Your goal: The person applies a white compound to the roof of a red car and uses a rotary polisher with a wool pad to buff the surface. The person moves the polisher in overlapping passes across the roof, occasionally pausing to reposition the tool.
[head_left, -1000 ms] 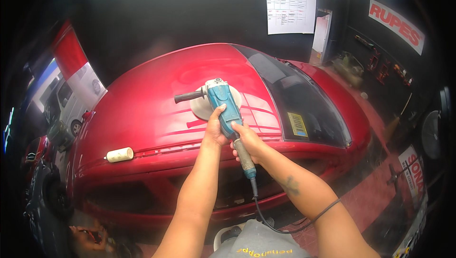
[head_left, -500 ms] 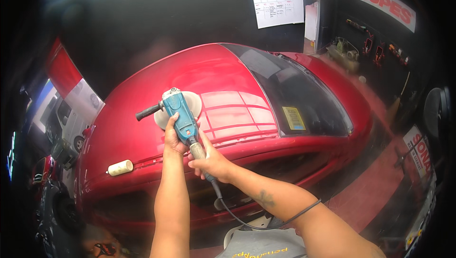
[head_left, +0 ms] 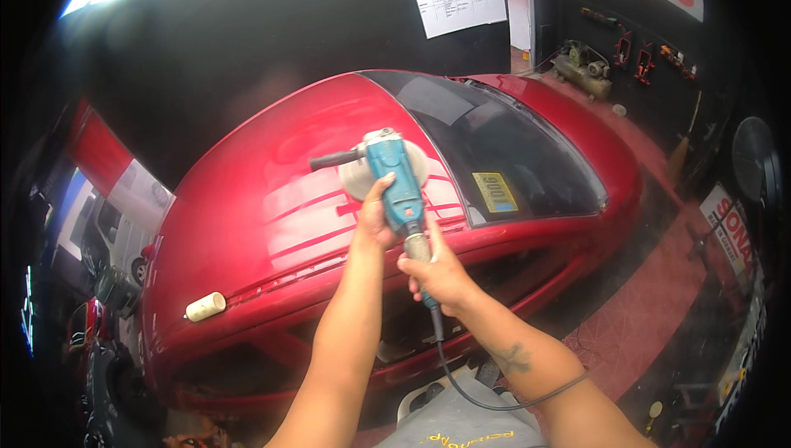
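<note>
A blue polisher (head_left: 397, 184) with a silver head lies over the red car roof (head_left: 239, 201), its pale round pad (head_left: 356, 178) against the paint close to the windshield. From beneath and beside its body, my left hand (head_left: 376, 217) grips it, thumb on top. Behind that, my right hand (head_left: 446, 276) is wrapped round the rear handle. The black side handle (head_left: 334, 159) sticks out leftward with no hand on it. A dark cord (head_left: 449, 370) runs from the tool's rear and across my right forearm.
A cream bottle (head_left: 206, 307) lies on its side by the roof's near edge. The dark windshield (head_left: 527, 147) has a yellow sticker (head_left: 494, 192). A compressor (head_left: 582, 69) stands by the far wall, a broom (head_left: 679, 158) at the right. A white vehicle (head_left: 115, 221) shows at left.
Both hands have carried the polisher rightward over the roof, toward the windshield. The view has shifted slightly. The bottle stays near the roof's edge.
</note>
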A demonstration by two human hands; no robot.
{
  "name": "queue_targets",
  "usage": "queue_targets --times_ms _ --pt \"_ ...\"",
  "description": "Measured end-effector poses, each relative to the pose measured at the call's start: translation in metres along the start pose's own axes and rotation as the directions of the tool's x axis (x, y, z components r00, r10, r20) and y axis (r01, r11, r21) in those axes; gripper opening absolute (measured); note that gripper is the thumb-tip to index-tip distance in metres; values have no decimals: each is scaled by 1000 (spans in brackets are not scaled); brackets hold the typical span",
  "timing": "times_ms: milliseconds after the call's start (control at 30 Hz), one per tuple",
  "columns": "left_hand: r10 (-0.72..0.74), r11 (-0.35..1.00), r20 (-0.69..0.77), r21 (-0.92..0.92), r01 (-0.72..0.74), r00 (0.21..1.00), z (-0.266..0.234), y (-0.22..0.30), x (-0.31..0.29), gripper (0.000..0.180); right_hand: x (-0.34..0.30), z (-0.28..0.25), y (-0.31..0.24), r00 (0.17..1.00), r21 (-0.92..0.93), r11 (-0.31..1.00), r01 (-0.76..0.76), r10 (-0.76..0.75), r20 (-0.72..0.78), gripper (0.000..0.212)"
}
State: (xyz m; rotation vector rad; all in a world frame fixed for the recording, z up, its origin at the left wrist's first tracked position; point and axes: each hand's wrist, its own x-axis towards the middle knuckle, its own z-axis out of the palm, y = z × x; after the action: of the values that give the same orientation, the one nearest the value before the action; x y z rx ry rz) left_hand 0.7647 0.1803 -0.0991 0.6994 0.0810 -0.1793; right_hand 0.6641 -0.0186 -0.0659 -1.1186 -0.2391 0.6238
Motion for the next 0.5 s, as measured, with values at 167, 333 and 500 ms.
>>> queue_targets --times_ms 167,333,500 --pt "-28 997 -10 69 29 1000 27 -20 27 69 -4 -24 -9 997 31 1000 5 -2 -75 106" --pt "12 993 -47 118 -6 999 24 -16 28 68 -1 -29 -2 1000 189 982 5 -9 20 111" --pt "33 989 -99 149 -18 995 7 6 5 67 4 -7 8 997 226 974 -24 6 81 119"
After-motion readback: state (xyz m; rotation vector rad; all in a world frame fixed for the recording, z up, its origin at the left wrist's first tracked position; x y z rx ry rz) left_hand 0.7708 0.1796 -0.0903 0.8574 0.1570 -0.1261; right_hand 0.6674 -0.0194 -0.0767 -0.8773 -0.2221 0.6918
